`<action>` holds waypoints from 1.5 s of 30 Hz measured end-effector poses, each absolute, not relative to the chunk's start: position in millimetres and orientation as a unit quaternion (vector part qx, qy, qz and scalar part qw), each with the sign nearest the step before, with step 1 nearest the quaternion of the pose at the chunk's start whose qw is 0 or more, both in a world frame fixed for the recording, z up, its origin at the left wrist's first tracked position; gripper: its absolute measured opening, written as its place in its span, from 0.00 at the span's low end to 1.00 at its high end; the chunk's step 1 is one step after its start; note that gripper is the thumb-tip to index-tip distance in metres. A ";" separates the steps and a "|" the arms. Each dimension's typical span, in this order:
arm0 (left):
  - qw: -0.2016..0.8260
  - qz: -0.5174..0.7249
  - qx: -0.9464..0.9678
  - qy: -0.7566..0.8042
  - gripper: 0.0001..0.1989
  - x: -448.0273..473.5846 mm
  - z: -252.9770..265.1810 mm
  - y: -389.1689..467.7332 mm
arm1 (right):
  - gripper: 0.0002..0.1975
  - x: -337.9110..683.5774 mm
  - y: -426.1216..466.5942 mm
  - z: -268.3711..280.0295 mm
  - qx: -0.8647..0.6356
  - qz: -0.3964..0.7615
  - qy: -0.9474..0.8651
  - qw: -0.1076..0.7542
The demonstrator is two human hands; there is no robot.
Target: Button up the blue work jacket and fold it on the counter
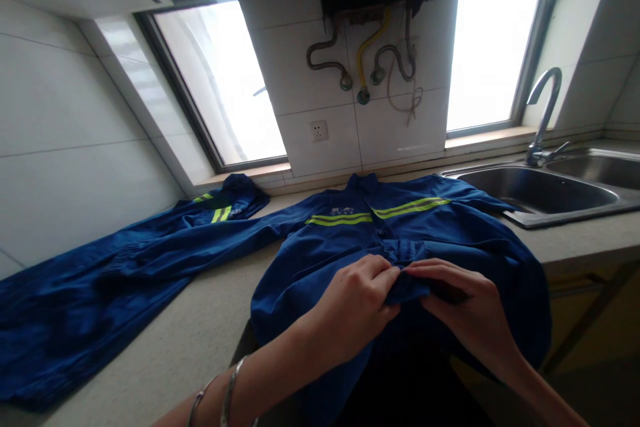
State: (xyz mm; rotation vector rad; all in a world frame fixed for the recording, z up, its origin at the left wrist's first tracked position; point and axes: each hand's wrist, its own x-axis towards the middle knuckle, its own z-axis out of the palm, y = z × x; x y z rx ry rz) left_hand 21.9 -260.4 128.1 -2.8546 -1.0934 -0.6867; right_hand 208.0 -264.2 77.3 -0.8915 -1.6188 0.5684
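A blue work jacket [350, 240] with yellow-green reflective stripes lies spread face up on the beige countertop [190, 327], collar toward the wall. My left hand [353, 307] and my right hand [463, 307] meet at the jacket's front opening near its lower edge. Both pinch the blue cloth between thumb and fingers there. My left wrist wears thin bracelets. The jacket's hem hangs over the counter's front edge.
A second blue garment [90, 280] with reflective stripes stretches along the counter to the left. A steel sink [545, 193] with a tap [543, 113] sits at the right. A tiled wall, a socket [319, 130], pipes and two windows stand behind.
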 end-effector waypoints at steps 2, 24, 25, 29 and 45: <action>-0.006 -0.230 -0.911 -0.343 0.15 22.2 126.5 -260.1 | 0.15 209.2 -263.9 77.7 -0.382 0.253 -0.686 0.565; -0.202 -0.267 -0.882 -0.332 0.08 16.5 122.9 -234.2 | 0.07 210.9 -259.2 75.6 -0.389 0.226 -0.759 0.470; -0.215 -0.265 -0.878 -0.336 0.07 16.1 122.8 -232.4 | 0.07 209.8 -259.6 73.7 -0.392 0.221 -0.756 0.476; -0.263 -0.268 -0.860 -0.346 0.06 14.3 121.7 -227.6 | 0.06 204.8 -259.8 68.5 -0.424 0.210 -0.711 0.520; -0.610 -0.280 -0.691 -0.268 0.09 12.1 101.1 -210.1 | 0.13 207.4 -237.4 67.4 -0.275 0.612 -0.552 0.496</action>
